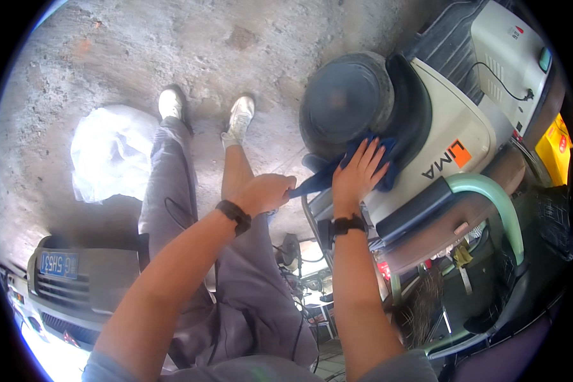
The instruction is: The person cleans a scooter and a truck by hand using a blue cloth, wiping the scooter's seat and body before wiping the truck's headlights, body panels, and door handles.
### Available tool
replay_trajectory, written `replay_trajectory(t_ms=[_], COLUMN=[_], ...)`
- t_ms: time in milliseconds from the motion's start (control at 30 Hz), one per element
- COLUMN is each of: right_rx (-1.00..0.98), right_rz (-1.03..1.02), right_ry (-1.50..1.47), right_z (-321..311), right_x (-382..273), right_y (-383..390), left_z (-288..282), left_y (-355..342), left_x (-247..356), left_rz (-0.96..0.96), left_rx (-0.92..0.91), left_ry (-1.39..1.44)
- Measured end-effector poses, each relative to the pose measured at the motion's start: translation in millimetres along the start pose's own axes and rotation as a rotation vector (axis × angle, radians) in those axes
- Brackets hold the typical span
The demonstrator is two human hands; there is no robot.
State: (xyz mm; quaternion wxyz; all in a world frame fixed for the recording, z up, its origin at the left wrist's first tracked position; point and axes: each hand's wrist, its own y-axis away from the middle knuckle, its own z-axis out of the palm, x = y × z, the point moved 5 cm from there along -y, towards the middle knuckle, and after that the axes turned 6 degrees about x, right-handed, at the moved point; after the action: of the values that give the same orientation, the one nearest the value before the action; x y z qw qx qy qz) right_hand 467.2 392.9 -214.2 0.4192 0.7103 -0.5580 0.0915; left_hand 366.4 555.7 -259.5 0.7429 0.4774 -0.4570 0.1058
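Observation:
My left hand [266, 191] grips a corner of a dark blue cloth [318, 179] in a closed pinch. My right hand [358, 173] rests palm-down on the cloth with fingers spread, against the lower curve of a black fender [411, 108] beside a scooter wheel [340, 95]. The scooter's cream body panel [420, 197] extends right of my right hand, with a mint-green curved handle [503, 216] alongside. My forearms come up from the lower edge, each with a black band at the wrist.
A translucent white plastic sheet [111, 153] lies on the concrete floor [108, 57] left of my outstretched legs. A grey vehicle bumper [89, 293] with a blue plate is at lower left. A bright yellow object [551, 149] and cluttered parts sit at the right.

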Motion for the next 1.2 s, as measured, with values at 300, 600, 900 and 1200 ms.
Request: replay_trajectory(t_ms=[300, 600, 900, 1200], right_rx=[-0.141, 0.556, 0.903, 0.534], right_rz=[-0.178, 0.39, 0.619, 1.546], right_ry=[-0.006, -0.34, -0.693, -1.275], right_z=[42.1, -31.6, 33.3, 121.2], right_x=[-35.1, 37.8, 27.5, -64.9], right_y=[32.3, -102.6, 28.1, 109.5], left_z=[18.5, -60.2, -36.6, -4.6], left_y=[11.8, -97.1, -90.6, -7.6], left_x=[-39.5, 3.7, -33.8, -68.7], left_rz=[-0.001, 0.215, 0.156, 0.025], left_rx=[-0.016, 0.414, 0.205, 0.128], left_ry=[0.064, 0.206, 0.055, -0.151])
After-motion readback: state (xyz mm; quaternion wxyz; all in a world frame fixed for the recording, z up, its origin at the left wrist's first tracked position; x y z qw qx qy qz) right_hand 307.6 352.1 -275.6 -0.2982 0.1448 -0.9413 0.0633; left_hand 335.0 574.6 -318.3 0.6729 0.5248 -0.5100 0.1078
